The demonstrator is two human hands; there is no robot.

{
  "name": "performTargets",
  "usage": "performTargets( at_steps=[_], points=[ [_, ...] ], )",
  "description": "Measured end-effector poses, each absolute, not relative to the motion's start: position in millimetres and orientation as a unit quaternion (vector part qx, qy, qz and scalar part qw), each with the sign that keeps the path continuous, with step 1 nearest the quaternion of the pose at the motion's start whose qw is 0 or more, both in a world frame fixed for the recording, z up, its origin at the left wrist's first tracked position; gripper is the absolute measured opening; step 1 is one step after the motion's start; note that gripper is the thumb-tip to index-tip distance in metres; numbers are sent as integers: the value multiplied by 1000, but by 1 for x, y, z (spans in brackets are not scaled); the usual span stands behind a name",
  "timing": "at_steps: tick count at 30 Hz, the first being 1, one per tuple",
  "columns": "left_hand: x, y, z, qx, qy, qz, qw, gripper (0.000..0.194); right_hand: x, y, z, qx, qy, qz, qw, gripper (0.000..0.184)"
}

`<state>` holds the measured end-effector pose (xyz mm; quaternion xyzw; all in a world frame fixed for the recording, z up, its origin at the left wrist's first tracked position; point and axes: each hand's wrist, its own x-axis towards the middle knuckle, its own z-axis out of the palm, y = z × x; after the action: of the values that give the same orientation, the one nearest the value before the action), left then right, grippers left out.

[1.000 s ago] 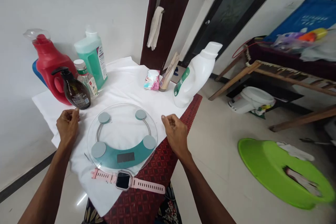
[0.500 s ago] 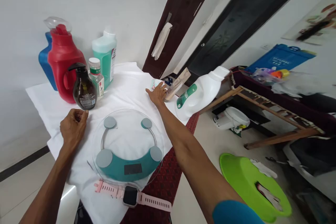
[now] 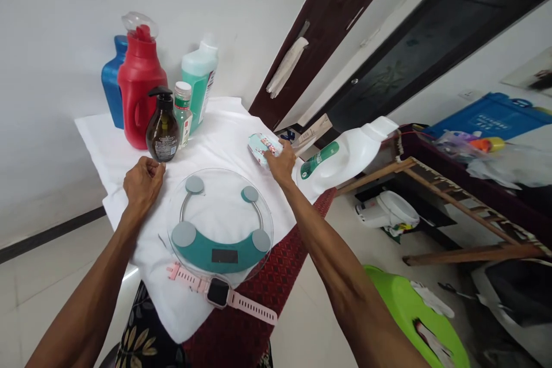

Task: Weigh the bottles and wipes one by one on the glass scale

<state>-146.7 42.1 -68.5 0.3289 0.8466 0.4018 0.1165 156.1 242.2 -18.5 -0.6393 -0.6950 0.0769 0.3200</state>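
My right hand [image 3: 282,162] grips the right end of a pale packet with a floral print [image 3: 260,148], at the far right part of the white cloth [image 3: 228,126]. My left hand [image 3: 144,184] rests on the cloth with curled fingers, and nothing shows in it. Just beyond it stands a dark pump bottle [image 3: 163,135]. Between my forearms lies a round glass bathroom scale [image 3: 224,256] with grey pads. A pink-strapped smartwatch [image 3: 218,291] is stretched out along the scale's near edge.
Behind the pump bottle stand a red jug [image 3: 140,80], a blue bottle [image 3: 114,89], a small clear jar [image 3: 183,112] and a green liquid bottle [image 3: 200,80]. Right of my right hand are a tan box [image 3: 317,129] and a tilted white detergent bottle [image 3: 357,146]. A green basin [image 3: 388,293] sits on the floor.
My right hand has shifted to the packet's right end, its fingers now closed round it, and more of the packet shows. My left hand stays curled near the pump bottle. The whole view has shifted.
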Motion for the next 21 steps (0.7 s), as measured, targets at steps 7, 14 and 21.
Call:
performTargets(
  at_steps=[7, 14, 21],
  points=[
    [-145, 41, -68, 328, 859, 376, 114, 18, 186, 106, -10, -452, -777, 73, 432, 58],
    [-143, 40, -67, 331, 857, 383, 100, 17, 157, 19, -50, -395, -809, -9, 436, 58],
    [-143, 38, -71, 337, 849, 396, 93, 20, 175, -6, -34, -423, -799, 46, 424, 82]
  ],
)
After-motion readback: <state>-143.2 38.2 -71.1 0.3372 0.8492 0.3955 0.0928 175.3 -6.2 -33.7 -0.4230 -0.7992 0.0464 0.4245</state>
